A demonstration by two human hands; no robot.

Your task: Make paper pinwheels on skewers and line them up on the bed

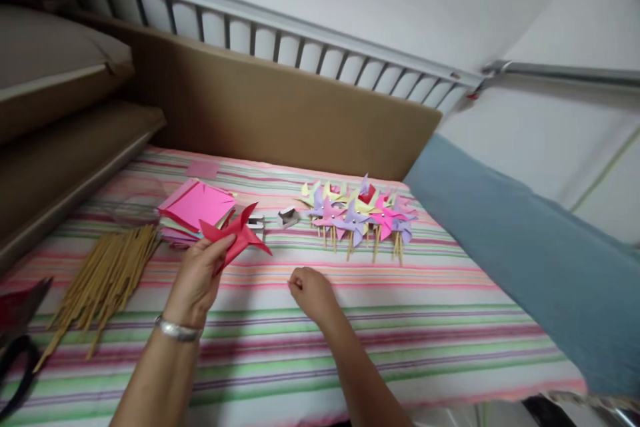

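Observation:
My left hand (200, 273), with a silver bracelet at the wrist, pinches a red paper pinwheel (239, 233) whose blades curl outward. Its centre is folded in, and no stick shows on it. To the right and a little lower, my right hand (311, 290) is closed just above the striped cloth, fingers pressed together; whether anything small sits in them is hidden. Behind the red pinwheel lie a stack of coloured paper squares (197, 203) with pink on top and a small open box (288, 216). Finished-looking pinwheels (355, 217) on sticks lie in a group at the right.
Several thin wooden sticks (107, 273) lie in a pile at left, near black-handled scissors (23, 347). The striped cloth (280, 360) covers the surface. A brown board (280, 110) stands along the back, and blue fabric (510, 247) hangs at the right edge.

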